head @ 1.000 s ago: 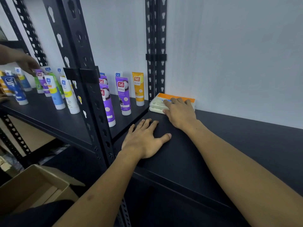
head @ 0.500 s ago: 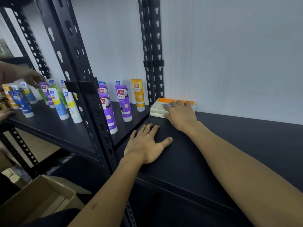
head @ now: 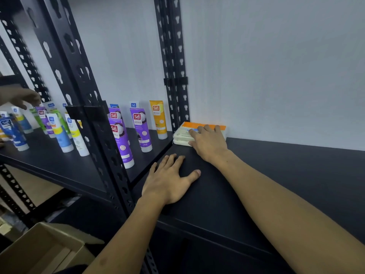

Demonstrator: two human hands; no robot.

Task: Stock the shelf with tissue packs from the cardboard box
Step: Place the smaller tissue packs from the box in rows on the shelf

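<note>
While our right hand (head: 209, 144) lies with fingers flat on the tissue packs (head: 184, 134) — pushed into the shelf (head: 296, 175) corner against the upright post (head: 173, 76), likely to square them — our left hand (head: 169, 180) rests spread, holding nothing, just before them.

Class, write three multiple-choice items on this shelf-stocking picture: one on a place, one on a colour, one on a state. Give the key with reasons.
1. Where do the tissue packs lie?
A. back left corner of the shelf
B. shelf's front edge
C. in the cardboard box

2. What colour is the top pack's band?
A. green
B. orange
C. purple

3. How is the left hand?
A. gripping a tube
B. fisted
C. flat on the shelf

Key: 1 A, packs sit against wall and upright; 2 B, orange strip beside the right hand; 3 C, fingers spread, palm down.
</note>
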